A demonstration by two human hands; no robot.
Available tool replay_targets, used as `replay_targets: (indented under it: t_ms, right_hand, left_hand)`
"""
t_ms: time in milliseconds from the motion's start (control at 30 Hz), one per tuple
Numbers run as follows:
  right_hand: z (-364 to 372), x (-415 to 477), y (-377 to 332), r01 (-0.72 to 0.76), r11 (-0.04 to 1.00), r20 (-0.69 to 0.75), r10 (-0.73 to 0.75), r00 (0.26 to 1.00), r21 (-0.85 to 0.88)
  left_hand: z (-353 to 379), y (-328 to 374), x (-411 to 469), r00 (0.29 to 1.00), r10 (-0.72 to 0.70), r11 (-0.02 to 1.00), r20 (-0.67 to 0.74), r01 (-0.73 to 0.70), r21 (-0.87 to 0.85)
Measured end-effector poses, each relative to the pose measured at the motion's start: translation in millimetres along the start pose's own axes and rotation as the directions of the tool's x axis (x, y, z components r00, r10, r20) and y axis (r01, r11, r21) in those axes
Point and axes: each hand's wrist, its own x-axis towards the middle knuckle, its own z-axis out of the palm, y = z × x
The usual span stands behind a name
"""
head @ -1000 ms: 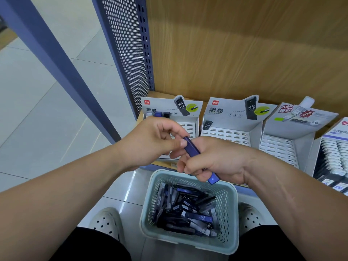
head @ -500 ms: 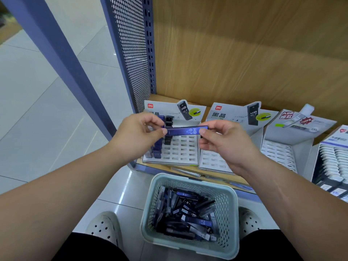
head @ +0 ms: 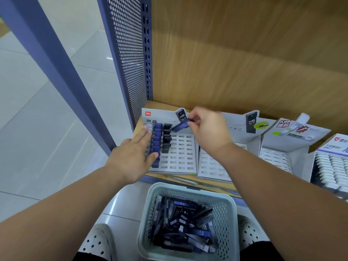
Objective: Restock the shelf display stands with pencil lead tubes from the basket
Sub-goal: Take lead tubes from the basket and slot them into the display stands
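At frame centre, your right hand (head: 207, 129) pinches a blue lead tube (head: 181, 126) above the leftmost display stand (head: 180, 157); your left hand (head: 134, 157) rests there, fingers straight.

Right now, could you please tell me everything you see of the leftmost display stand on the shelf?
The leftmost display stand looks like grey card, with a red logo and an HB 0.7 cutout on its header. Its sloping face is a grid of slots: one column holds blue tubes, the next has black tubes in its upper part, other visible slots look empty. It stands at the left end of the shelf. The left hand lies straight-fingered across its left edge.
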Motion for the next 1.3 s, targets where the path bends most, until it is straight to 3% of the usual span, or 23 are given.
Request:
replay_targets:
  t_ms: [200,367,767,1300]
  right_hand:
    - [29.1,4.9,15.4,0.093,0.982,0.056,-0.085,0.995,-0.164]
    - [35.9,8.6,19.9,0.101,0.979,0.046,-0.094,0.995,-0.175]
    - [30.4,22.5,21.3,0.167,0.956,0.178,-0.126,0.976,-0.240]
    - [35.5,-0.9,20.6,0.119,0.972,0.148,-0.090,0.985,-0.202]
  left_hand:
    - [0.4,1.9,3.1,1.000,-0.012,1.000,0.016,0.012,-0.022]
    - [2.9,0.1,4.0,1.000,0.005,0.992,0.017,-0.003,-0.127]
    - [5.1,-1.2,6.0,1.000,0.019,0.988,0.006,-0.017,-0.156]
    - [4.2,-2.0,4.2,1.000,0.030,0.985,0.009,-0.028,-0.169]
